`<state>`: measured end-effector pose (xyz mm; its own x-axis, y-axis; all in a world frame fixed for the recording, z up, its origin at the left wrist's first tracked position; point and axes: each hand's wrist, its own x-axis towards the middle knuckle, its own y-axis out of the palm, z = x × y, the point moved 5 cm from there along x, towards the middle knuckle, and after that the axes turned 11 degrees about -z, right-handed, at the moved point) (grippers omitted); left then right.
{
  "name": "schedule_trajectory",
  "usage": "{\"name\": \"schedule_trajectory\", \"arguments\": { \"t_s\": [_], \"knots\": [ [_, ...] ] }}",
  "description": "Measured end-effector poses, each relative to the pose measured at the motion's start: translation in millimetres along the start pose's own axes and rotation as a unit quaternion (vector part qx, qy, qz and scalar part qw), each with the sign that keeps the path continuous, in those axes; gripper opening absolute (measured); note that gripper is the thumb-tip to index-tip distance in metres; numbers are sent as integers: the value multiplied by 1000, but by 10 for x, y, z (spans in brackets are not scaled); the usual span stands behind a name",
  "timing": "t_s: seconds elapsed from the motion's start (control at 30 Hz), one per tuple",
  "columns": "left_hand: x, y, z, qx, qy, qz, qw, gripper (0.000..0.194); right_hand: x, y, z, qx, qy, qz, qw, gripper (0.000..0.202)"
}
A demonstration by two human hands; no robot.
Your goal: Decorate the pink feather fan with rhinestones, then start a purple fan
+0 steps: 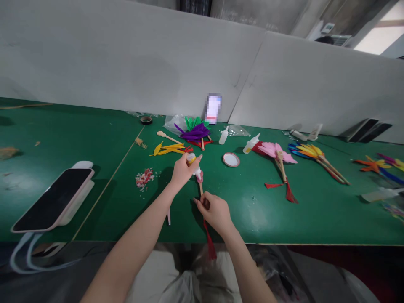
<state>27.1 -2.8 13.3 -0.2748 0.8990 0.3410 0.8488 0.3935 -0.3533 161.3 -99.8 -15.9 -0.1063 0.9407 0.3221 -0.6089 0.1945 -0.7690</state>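
My left hand (184,170) is closed around a small glue bottle (191,158), tipped with its nozzle downward. The nozzle end meets, or hangs just over, the pinkish head of a wooden stick (201,188); I cannot tell if they touch. Lower on that stick, my right hand (216,210) pinches it between thumb and fingers. A red tassel (211,244) hangs from its lower end past the table's front edge. Beyond my left hand lie yellow feathers (170,149) with red tips, a bare wooden stick (168,136) and a bundle of purple feathers (195,132) with green ones.
Small red and white scraps (144,178) lie left of my hands. A round white lid (231,160), a glue bottle (224,135) and a pink feather fan (274,152) are to the right. A phone (213,108) leans against the grey partition (126,63). Another phone (55,198) rests left.
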Motion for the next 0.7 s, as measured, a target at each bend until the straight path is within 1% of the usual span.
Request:
{"name": "schedule_trajectory", "arguments": {
  "t_s": [0.13,0.17,0.3,0.47,0.63,0.7],
  "knots": [
    [10,-40,15,8,-5,-34,999,33,2,4,-2,6,3,2,1000,25],
    [15,-43,21,14,-4,-34,999,33,2,3,-1,7,4,2,1000,25],
    [23,-15,32,11,-4,-2,1000,33,3,-7,7,8,2,-1,1000,26],
    [28,-32,38,-4,-19,-27,999,32,2,-7,8,8,0,-1,1000,26],
    [8,11,16,-11,-11,10,1000,33,-2,3,-1,3,-2,1,1000,26],
    [9,4,18,-18,-11,2,1000,29,-1,4,0,1,-2,1,1000,26]
  ]
}}
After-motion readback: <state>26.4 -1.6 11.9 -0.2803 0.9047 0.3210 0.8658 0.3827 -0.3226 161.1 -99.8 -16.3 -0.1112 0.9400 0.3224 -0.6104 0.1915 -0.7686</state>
